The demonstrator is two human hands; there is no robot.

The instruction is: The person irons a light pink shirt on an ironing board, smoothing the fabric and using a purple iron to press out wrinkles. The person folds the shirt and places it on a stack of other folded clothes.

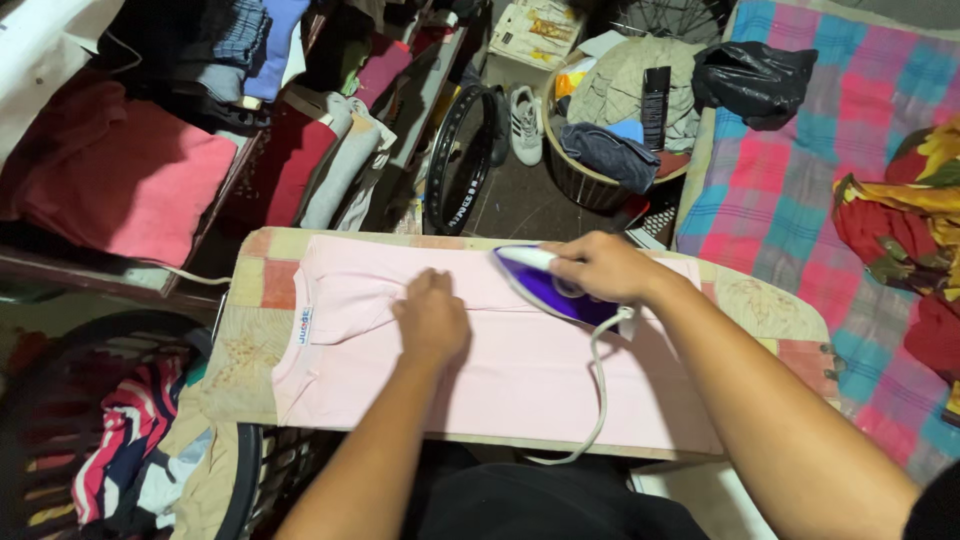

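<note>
Two hands work: left hand [432, 318] flat on pink shirt [500, 350], right hand [600, 266] gripping iron [548, 285]; fingers risk burning.

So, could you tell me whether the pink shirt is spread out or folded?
Spread out: the pink shirt lies flat along the ironing board, left hand pressing it.

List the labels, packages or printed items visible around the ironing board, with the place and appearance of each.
Neck label: small white rectangle with blue print, inside the collar of the pink shirt, left of the left hand.
Printed paper package: flat, cream with yellow and dark print, top centre, behind the laundry basket.
No screens or signs show.
</note>
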